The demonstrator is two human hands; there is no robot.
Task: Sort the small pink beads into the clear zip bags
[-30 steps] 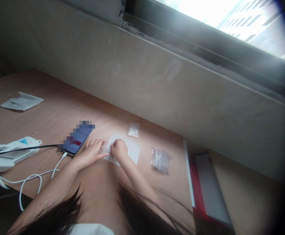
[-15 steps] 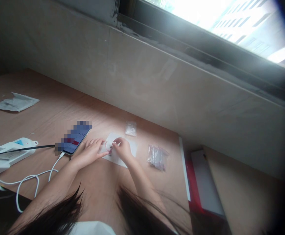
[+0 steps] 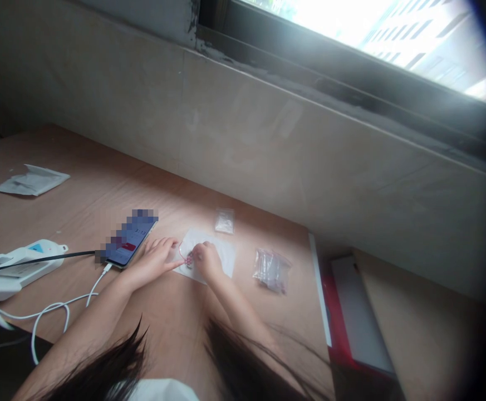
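A white sheet (image 3: 226,253) lies on the table, partly under both hands. On it rests a small cluster of reddish bead-like pieces (image 3: 189,260), with a thin red string (image 3: 180,246) curving up from its left side. My left hand (image 3: 158,259) lies at the sheet's left edge, fingers stretched out and apart, with the thumb tip at the cluster. Over the sheet, just right of the cluster, my right hand (image 3: 207,262) is closed with its fingers curled down. What its fingertips hold, if anything, is hidden.
Beyond the sheet lies a small clear bag (image 3: 225,221). To the right are several clear packets (image 3: 271,270). A phone (image 3: 128,245) on a white cable sits left of my left hand, near a power strip (image 3: 25,267). A torn white packet (image 3: 34,181) lies far left.
My right hand has turned and curled its fingers lower beside the cluster, which shows more now. My left hand stays in place. The view has shifted slightly.
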